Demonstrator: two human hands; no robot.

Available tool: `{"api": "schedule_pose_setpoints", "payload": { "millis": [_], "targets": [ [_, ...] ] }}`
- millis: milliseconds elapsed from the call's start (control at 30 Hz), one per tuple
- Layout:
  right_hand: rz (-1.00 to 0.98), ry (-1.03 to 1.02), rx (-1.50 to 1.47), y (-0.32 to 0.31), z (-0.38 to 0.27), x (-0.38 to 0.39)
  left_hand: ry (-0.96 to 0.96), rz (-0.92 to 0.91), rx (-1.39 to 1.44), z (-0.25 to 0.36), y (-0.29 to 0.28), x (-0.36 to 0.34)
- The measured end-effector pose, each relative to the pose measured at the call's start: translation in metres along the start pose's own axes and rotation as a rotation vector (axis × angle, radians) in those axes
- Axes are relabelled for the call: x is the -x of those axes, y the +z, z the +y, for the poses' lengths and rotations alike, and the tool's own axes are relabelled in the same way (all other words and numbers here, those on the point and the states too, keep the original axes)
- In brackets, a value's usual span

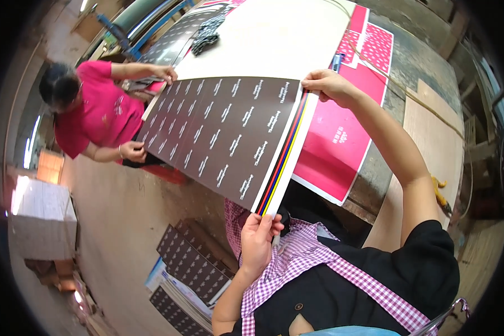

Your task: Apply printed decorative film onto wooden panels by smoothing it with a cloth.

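Note:
A large dark brown printed sheet (213, 129) with rows of white lettering stretches between me and a co-worker. Along its right edge runs a white margin with red, blue, black and yellow stripes. My left hand (259, 238) pinches the near corner of that margin. At the far corner, my right hand (327, 85) grips the same edge between thumb and fingers. The co-worker in a pink shirt (103, 109) holds the opposite edge with both hands. Beneath the sheet's far side lies a cream-white sheet (263, 42) on the table.
Pink printed sheets (341, 140) lie on the worktable (425, 67) to the right, near a blue cutter (337, 61). A checked cloth (209, 33) rests at the far left. A plywood board (420, 162) and yellow-handled tool (441, 196) are at right. Stacked printed boards (193, 263) stand below.

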State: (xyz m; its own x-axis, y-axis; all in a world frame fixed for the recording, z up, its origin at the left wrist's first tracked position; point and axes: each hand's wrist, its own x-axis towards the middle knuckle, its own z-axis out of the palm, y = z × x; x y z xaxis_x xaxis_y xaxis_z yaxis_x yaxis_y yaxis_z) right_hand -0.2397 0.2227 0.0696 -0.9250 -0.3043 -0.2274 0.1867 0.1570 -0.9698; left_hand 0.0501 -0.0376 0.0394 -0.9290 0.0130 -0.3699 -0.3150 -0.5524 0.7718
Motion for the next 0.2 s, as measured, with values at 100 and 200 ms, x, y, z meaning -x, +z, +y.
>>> {"api": "schedule_pose_setpoints", "payload": {
  "millis": [100,200],
  "targets": [
    [-0.018,-0.028,-0.018,-0.003,-0.008,0.012,0.012,-0.032,-0.008,0.004,0.000,0.010],
    [-0.030,-0.023,0.005,-0.008,-0.015,0.018,0.019,-0.061,-0.073,0.009,0.001,0.013]
  ]
}}
